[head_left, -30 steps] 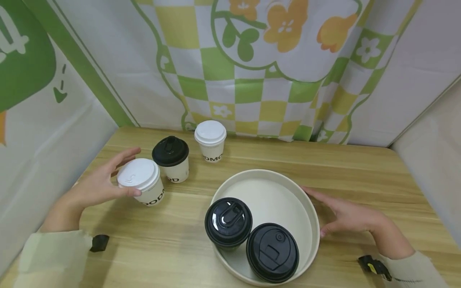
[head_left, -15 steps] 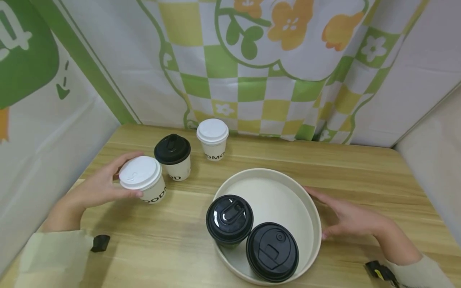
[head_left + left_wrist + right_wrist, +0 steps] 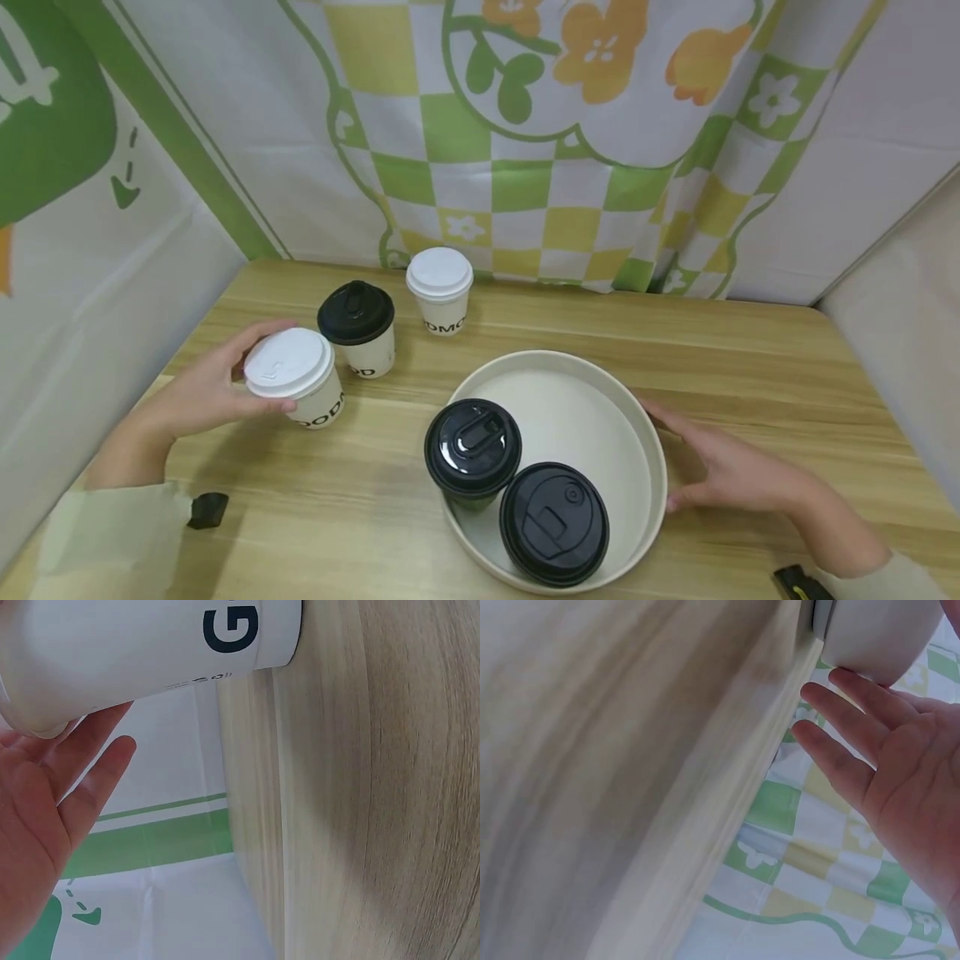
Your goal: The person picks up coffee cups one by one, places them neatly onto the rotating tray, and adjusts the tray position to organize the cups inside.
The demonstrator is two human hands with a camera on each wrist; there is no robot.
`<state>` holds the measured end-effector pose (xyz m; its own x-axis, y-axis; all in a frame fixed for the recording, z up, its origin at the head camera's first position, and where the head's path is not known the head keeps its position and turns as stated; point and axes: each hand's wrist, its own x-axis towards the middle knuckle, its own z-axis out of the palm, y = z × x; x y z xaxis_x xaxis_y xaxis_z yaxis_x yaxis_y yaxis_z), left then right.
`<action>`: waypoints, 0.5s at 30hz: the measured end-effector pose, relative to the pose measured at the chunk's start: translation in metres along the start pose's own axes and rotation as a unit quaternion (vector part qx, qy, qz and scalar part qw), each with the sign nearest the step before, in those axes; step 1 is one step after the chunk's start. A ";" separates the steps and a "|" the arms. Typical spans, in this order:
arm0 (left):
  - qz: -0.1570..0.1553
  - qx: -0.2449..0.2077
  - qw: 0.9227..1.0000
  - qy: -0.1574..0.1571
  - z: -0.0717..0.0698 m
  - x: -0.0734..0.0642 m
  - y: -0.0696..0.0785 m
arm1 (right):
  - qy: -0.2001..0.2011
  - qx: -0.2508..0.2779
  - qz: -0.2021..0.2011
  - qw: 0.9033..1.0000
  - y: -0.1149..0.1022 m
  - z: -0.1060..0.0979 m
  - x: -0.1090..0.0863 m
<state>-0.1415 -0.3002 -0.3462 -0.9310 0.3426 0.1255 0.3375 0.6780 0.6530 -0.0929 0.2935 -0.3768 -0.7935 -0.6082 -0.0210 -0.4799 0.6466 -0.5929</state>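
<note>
My left hand (image 3: 217, 379) holds a paper cup with a white lid (image 3: 315, 404), thumb on the near side and fingers round the far side. In the left wrist view this cup (image 3: 165, 645) is close up, with dark lettering, and the hand's lower fingers stick out straight. My right hand (image 3: 738, 467) rests at the right side of a round cream tray (image 3: 651, 450), fingers extended along its outer wall. In the right wrist view straight fingertips meet the tray's wall (image 3: 877, 637). Two cups with black lids (image 3: 472, 446) (image 3: 553, 525) stand in the tray's front left part.
Right behind the held cup stands a black-lidded paper cup (image 3: 371, 354). A smaller white-lidded cup (image 3: 444, 312) is farther back, near the checked curtain (image 3: 525, 200). The wooden table (image 3: 360, 508) is bounded by white fabric walls (image 3: 862, 183).
My left hand's raised fingers have come down round the white-lidded cup. Inside the tray, the black-lidded cups have shifted slightly left. My right hand stays at the tray's side.
</note>
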 end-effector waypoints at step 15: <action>0.008 0.000 1.000 0.007 0.001 -0.001 0.002 | 0.015 -0.007 0.024 1.000 -0.007 0.007 -0.009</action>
<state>-0.1395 -0.2991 -0.3459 -0.9275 0.3440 0.1462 0.3521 0.6729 0.6506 -0.0795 0.2912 -0.3776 -0.8259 -0.5632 -0.0253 -0.4466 0.6810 -0.5803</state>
